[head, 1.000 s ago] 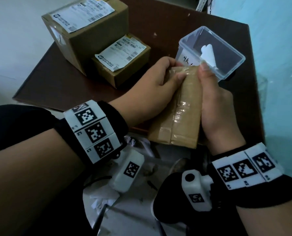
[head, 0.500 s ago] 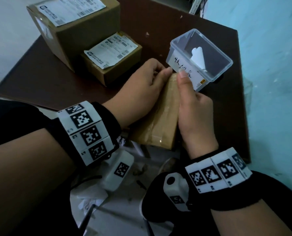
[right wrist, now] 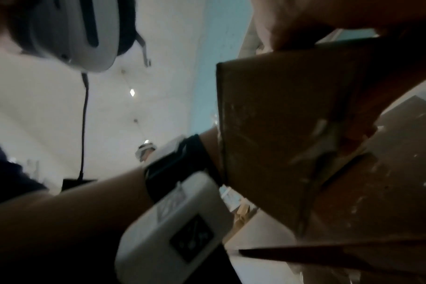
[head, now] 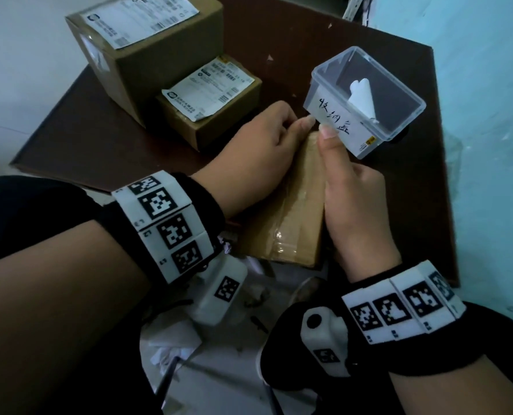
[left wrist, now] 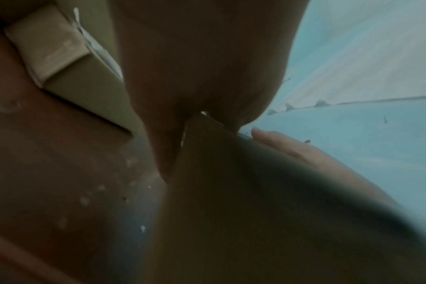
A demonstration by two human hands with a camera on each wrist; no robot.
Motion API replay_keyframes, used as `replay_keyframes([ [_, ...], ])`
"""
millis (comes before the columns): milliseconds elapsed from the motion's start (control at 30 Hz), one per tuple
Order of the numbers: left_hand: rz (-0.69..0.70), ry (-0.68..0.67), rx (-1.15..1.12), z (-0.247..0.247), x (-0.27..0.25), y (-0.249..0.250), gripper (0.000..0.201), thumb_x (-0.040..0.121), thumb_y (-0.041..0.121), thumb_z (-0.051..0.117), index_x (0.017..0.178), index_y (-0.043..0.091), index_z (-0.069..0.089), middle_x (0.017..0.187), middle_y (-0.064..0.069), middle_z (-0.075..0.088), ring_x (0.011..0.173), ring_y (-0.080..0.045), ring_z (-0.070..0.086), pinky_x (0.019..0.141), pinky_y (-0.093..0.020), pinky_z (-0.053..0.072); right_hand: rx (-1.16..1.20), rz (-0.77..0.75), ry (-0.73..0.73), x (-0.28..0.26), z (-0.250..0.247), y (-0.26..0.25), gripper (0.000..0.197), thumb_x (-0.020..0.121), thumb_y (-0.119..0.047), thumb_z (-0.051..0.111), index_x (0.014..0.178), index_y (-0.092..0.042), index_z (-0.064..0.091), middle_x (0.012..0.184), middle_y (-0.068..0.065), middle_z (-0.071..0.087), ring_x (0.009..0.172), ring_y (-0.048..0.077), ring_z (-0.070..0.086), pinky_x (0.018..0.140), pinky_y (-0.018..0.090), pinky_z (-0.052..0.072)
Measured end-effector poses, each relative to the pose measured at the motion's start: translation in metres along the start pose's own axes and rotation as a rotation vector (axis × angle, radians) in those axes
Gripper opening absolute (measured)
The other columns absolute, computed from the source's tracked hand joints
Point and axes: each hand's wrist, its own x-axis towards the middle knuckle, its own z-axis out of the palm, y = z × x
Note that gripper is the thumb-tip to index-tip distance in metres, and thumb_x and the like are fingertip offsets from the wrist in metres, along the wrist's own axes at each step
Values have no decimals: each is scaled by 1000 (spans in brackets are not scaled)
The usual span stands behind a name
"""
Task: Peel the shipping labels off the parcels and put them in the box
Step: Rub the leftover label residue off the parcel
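Observation:
Both hands hold a flat brown taped parcel (head: 294, 217) on edge over the near table edge. My left hand (head: 267, 154) grips its left side, thumb lying along the top. From the right, my right hand (head: 348, 190) clasps it, thumb up at the top corner. The parcel (right wrist: 280, 134) fills the right wrist view; no label shows on its visible faces. A clear plastic box (head: 366, 97) with a handwritten tag sits just beyond, a peeled white label (head: 361, 95) inside. Two labelled cardboard parcels, a large one (head: 147, 46) and a small one (head: 210, 97), stand at the back left.
The dark brown table (head: 99, 139) ends close to me and at the right, beside a light blue wall (head: 488, 145). Crumpled paper scraps (head: 171, 342) lie on the floor below my wrists. The small parcel's corner (left wrist: 61, 63) shows in the left wrist view.
The parcel has been turned more on edge and lowered toward me. My right thumb slid from the box's rim to the parcel's top corner. The view shifted slightly.

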Motion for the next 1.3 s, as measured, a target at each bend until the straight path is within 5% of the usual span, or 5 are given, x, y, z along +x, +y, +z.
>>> replay_keyframes([
  [167,63,-90,44,-5,-4,0,12,108,37,52,114,28,57,95,15,59,80,21,53,63,0,41,22,49,-44,7,-13,-3,80,98,-65,64,122,11,68,90,15,78,74,20,75,75,36,60],
  [400,-44,104,65,-6,-2,-5,41,108,54,44,90,21,58,74,6,53,63,-6,49,59,-26,38,-110,-64,-112,-3,5,1,64,97,-69,62,62,-16,60,65,11,63,65,32,63,69,45,52],
  [700,138,-146,-43,-17,-3,2,19,105,27,62,123,21,62,110,12,64,99,2,61,82,-9,48,63,1,-24,11,-15,-7,55,101,-61,63,101,-9,79,87,2,82,72,11,78,58,22,60],
  [900,86,22,-12,-9,-7,-1,6,106,32,60,101,29,58,89,13,61,79,10,56,66,-8,42,-20,-77,-60,7,-6,-4,57,102,-62,57,67,-18,62,57,-6,67,54,6,67,50,16,51],
  [1300,75,138,11,-10,-3,-4,45,108,48,50,94,7,63,73,4,55,65,-8,49,63,-32,45,-8,-165,-113,8,-6,1,77,100,-58,65,102,18,61,83,26,66,72,25,63,68,35,52],
])
